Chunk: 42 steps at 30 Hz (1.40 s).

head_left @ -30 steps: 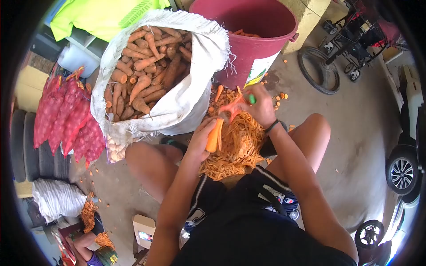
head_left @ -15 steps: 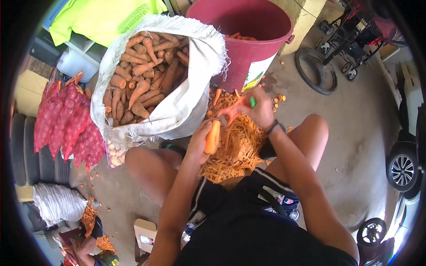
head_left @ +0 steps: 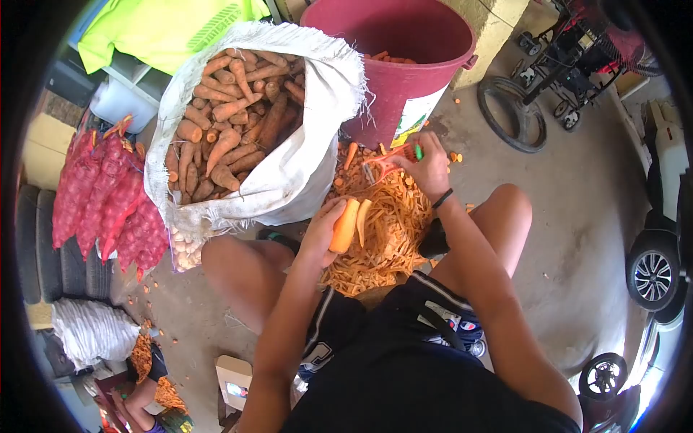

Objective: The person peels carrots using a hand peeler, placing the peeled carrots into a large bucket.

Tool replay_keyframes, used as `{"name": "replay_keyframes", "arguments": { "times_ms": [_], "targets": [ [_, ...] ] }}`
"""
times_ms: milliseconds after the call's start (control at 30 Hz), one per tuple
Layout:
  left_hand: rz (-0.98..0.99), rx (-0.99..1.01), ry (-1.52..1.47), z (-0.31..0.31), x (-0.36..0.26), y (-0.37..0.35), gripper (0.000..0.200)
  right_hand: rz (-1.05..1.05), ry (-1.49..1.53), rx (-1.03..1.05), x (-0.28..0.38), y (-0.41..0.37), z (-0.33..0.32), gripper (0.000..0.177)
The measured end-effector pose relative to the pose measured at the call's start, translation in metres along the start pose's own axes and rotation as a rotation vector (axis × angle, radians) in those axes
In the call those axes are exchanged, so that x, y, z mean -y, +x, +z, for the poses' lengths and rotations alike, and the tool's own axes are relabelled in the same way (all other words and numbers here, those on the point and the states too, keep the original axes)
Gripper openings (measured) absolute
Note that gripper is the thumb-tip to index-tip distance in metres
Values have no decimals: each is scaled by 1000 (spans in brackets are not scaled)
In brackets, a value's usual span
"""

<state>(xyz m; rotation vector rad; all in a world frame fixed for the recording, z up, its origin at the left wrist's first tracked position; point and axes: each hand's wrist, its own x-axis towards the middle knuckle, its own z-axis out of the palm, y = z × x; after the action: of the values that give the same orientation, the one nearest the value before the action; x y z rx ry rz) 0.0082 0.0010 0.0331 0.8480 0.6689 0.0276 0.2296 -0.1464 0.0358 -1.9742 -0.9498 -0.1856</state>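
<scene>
My left hand (head_left: 323, 229) is closed around a carrot (head_left: 345, 225) whose bright orange side faces up. Just right of that carrot a pale strip of peel (head_left: 363, 214) shows above the heap. In my right hand (head_left: 427, 167) is an orange peeler (head_left: 382, 167) with a green part by the fingers; its head points left, a short way above and beyond the carrot. Below both hands, between my legs, lies a large heap of carrot peelings (head_left: 393, 231). Small cut carrot ends (head_left: 455, 156) are scattered near the heap's far right side.
A white sack full of unpeeled carrots (head_left: 317, 162) stands at front left, beside a maroon bin (head_left: 390, 94) with carrots inside. Red net bags of onions (head_left: 108, 195) sit further left. A loose tyre (head_left: 512, 115) lies at right. Another person's hand (head_left: 119, 400) shows at bottom left.
My right hand has moved slightly up and right, taking the peeler away from the carrot. A strip of peel now shows beside the carrot. My left hand still holds the carrot.
</scene>
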Motion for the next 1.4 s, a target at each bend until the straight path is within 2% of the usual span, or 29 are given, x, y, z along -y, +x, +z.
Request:
{"name": "replay_keyframes", "arguments": {
  "times_ms": [33,67,167,300,333,433,467,567,600,700,733,833,867,967,1067,1167,1400],
  "targets": [
    [-4,-17,-25,-4,2,0,32,53,0,-9,1,1,-3,51],
    [-2,-33,-54,-7,3,2,32,-54,101,44,0,-5,3,51],
    [73,53,-135,-10,6,17,33,-242,287,272,59,-34,5,51],
    [28,98,-57,-15,12,14,32,-172,182,282,41,-29,11,52],
    [11,144,-19,-16,7,12,32,-211,131,170,26,-18,10,51],
    [-31,122,-12,-5,-7,5,32,-8,7,86,2,-8,7,52],
    [-45,170,-93,-11,-10,7,32,2,-16,54,-7,-6,6,54],
    [92,279,-204,-5,-32,-3,33,112,-70,16,-7,-5,-3,55],
    [43,211,-257,-5,-34,-8,36,147,-28,62,-10,-8,-1,50],
    [-52,174,-159,-24,3,0,38,143,-41,160,-22,-29,17,43],
    [-28,160,-134,-17,1,-4,39,149,-67,274,-9,-30,11,35],
    [172,62,126,2,-4,-9,45,208,-13,459,12,-42,15,29],
    [237,55,194,1,-3,-7,56,189,-47,463,24,-46,13,25],
    [335,-30,481,-5,4,-3,60,128,31,491,39,-55,21,22],
    [309,-33,534,6,-3,-10,62,79,18,555,47,-60,27,20],
    [448,-5,635,-4,8,2,64,6,34,539,38,-67,36,19],
    [352,89,486,4,7,-4,69,43,-6,595,47,-64,29,23]
  ]
}}
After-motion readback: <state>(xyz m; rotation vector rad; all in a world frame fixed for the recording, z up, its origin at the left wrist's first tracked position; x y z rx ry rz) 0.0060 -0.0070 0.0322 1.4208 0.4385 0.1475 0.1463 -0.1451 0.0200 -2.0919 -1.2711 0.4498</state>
